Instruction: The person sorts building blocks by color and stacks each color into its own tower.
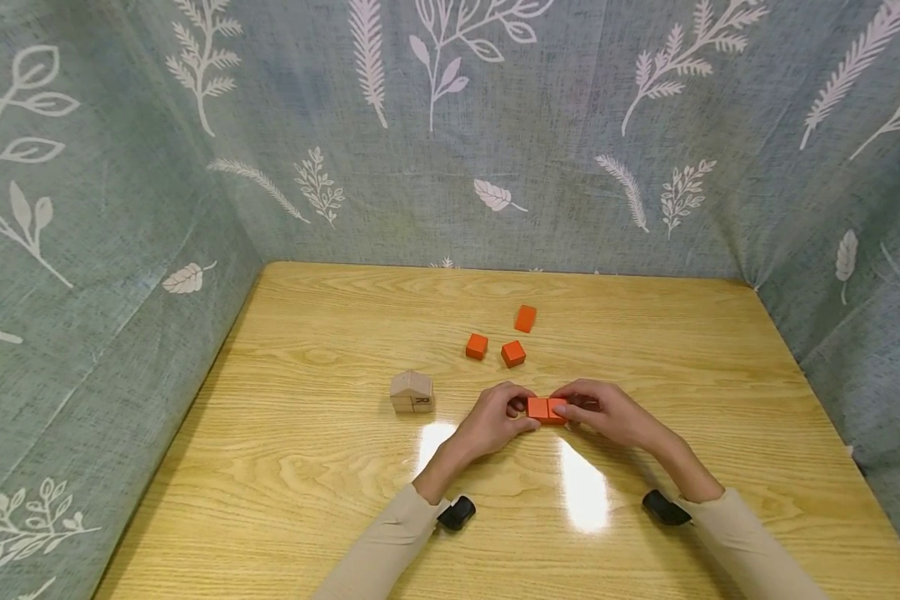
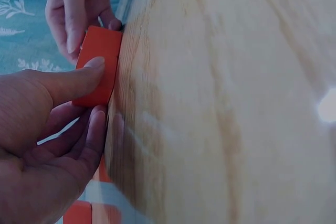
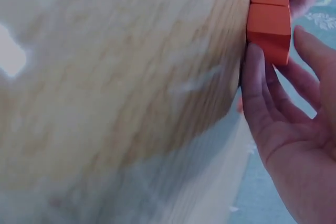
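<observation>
Two red blocks (image 1: 537, 407) lie end to end on the wooden table, with a thin seam between them. My left hand (image 1: 492, 421) pinches the left one, its thumb pressed on the near face in the left wrist view and the other fingers (image 2: 96, 129) at the left end. At the opposite end is my right hand (image 1: 606, 411). Its lower fingers (image 3: 254, 59) touch the right block (image 3: 269, 22) beside the tabletop. The right thumb (image 3: 304, 43) stands apart from the block, over its top, in the right wrist view.
Beyond the hands lie three more red pieces: a left cube (image 1: 476, 347), a right cube (image 1: 513, 354) and a flatter-looking piece (image 1: 526, 318). Left of the hands stands a small house-shaped wooden piece (image 1: 412, 393) marked with an R. A leaf-patterned curtain (image 1: 450, 167) encloses the table.
</observation>
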Demonstrator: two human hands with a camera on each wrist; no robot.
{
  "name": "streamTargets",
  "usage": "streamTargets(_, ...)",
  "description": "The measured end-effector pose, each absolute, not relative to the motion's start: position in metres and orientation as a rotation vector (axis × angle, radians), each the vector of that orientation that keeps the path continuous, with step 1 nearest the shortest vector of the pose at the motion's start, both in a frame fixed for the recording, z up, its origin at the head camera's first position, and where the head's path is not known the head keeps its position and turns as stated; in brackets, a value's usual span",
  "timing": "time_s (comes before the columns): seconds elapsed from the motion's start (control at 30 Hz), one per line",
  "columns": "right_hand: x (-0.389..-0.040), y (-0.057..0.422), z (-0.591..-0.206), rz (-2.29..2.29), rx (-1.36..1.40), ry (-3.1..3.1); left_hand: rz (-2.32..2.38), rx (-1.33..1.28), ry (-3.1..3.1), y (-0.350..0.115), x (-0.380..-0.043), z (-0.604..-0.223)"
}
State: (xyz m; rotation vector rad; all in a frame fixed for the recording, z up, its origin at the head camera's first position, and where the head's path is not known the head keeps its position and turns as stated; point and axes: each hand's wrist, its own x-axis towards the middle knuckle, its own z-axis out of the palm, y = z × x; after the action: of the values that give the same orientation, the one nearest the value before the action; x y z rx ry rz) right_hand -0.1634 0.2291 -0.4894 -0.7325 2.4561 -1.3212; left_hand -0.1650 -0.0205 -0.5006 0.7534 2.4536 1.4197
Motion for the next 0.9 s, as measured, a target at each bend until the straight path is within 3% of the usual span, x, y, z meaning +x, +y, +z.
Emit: streamTargets(0.9,-0.224,0.193,-0.479,-1.334,-0.789,2.586,1.441,0.745,2.443,-0.022,-0.164,-0.500)
